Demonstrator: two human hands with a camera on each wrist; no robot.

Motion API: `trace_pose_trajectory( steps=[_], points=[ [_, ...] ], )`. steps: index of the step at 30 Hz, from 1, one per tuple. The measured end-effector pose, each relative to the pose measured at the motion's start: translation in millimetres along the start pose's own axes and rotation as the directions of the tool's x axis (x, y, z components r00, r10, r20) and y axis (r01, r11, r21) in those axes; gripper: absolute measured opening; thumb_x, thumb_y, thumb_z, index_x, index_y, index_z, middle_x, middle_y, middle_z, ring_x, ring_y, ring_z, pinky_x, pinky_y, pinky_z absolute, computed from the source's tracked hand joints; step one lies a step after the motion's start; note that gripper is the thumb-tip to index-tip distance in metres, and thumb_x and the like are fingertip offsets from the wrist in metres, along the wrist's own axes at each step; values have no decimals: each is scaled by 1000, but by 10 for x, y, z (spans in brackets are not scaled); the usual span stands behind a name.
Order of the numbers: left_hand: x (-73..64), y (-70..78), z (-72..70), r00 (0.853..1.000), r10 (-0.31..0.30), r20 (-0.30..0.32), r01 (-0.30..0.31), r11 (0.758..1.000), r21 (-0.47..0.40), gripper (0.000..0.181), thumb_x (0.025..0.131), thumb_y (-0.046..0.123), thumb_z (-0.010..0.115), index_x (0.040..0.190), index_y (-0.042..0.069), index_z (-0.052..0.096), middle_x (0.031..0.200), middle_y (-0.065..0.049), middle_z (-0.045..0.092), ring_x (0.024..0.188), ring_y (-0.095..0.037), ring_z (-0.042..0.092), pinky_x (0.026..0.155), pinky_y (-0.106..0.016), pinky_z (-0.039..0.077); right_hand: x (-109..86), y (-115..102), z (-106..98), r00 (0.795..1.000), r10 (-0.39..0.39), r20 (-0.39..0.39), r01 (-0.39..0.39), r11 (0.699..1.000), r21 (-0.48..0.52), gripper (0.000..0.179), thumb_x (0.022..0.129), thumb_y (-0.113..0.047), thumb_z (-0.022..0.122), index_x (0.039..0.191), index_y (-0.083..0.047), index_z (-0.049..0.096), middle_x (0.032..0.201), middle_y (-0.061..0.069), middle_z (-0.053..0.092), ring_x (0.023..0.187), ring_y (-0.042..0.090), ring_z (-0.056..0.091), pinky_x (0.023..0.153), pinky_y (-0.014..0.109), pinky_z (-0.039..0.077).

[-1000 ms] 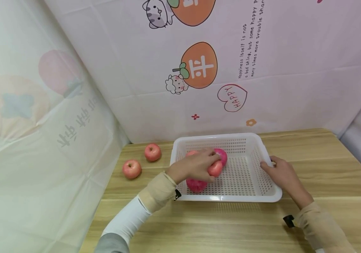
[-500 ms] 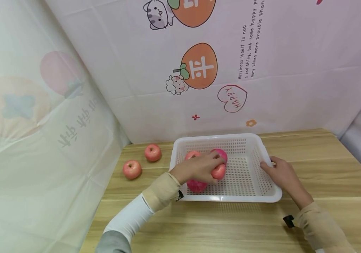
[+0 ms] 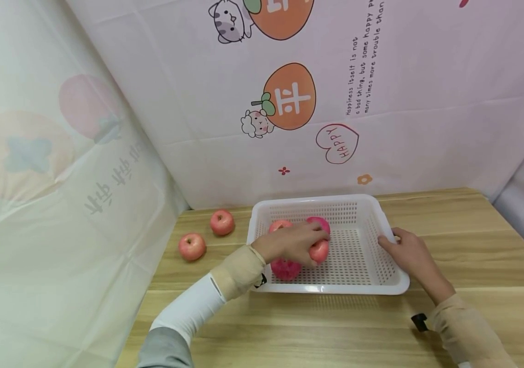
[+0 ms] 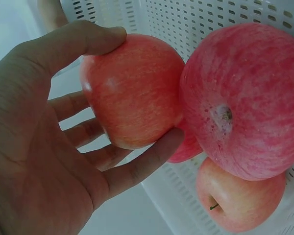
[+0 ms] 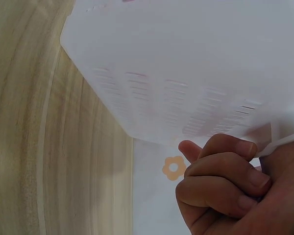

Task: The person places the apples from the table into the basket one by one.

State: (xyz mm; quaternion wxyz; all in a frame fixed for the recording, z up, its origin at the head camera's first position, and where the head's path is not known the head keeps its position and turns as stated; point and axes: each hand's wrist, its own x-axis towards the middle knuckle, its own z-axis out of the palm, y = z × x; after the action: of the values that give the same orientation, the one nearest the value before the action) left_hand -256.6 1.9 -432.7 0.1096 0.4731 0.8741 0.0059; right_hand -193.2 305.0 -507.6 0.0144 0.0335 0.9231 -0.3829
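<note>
In the head view my left hand (image 3: 295, 245) is inside the white perforated plastic basket (image 3: 326, 289), gripping a light red apple (image 3: 319, 251). The left wrist view shows the thumb on one side of this apple and curled fingers round the other. Against it, or very close, lies a bigger deep pink apple (image 4: 250, 98), with a paler apple (image 4: 240, 196) below. Partly behind my left hand are another deep pink apple (image 3: 318, 223) and a pale one (image 3: 280, 225). My right hand (image 3: 409, 253) pinches the basket's right rim, thumb inside, fingers outside.
Two light red apples, one nearer (image 3: 192, 246) and one farther back (image 3: 222, 222), stand on the wooden table (image 3: 335, 337) left of the basket. A printed cloth (image 3: 216, 153) hangs behind the table, and another cloth (image 3: 82, 255) lines the left side.
My left hand has shifted a little to the right inside the basket with the apple, uncovering more of the pale apple. The right hand and the basket have stayed in place.
</note>
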Motion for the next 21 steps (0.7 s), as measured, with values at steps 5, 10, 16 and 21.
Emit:
trace_pose_trajectory(
  steps=[5,10,16,21],
  points=[
    [48,-22,36,1000,25,8,-25,999,44,65,87,39,82,145,22,60,143,3,57,120,-11,60,97,-26,53,3,7,7,1000,-3,-1,3,1000,4,70,110,-39,51,146,20,43,129,46,60,96,40,74,72,44,64],
    [71,-12,41,999,36,18,-37,996,75,63,87,39,81,145,22,61,142,4,58,123,-11,59,100,-30,54,10,14,5,1000,-11,-8,11,1000,3,70,109,-39,51,146,20,44,128,46,60,95,40,74,71,43,64],
    [72,11,22,998,31,48,-34,998,61,64,88,40,81,147,27,60,142,7,58,123,-10,58,102,-33,53,12,13,4,1000,-15,-6,15,1000,8,70,110,-39,51,146,20,44,128,47,61,95,40,75,70,43,64],
    [92,23,21,996,45,72,-50,997,63,63,88,39,81,146,27,61,140,8,59,117,-10,59,105,-34,50,6,8,11,1000,-20,-10,20,1000,14,70,109,-39,51,146,20,44,126,46,62,93,39,75,69,42,63]
  ],
)
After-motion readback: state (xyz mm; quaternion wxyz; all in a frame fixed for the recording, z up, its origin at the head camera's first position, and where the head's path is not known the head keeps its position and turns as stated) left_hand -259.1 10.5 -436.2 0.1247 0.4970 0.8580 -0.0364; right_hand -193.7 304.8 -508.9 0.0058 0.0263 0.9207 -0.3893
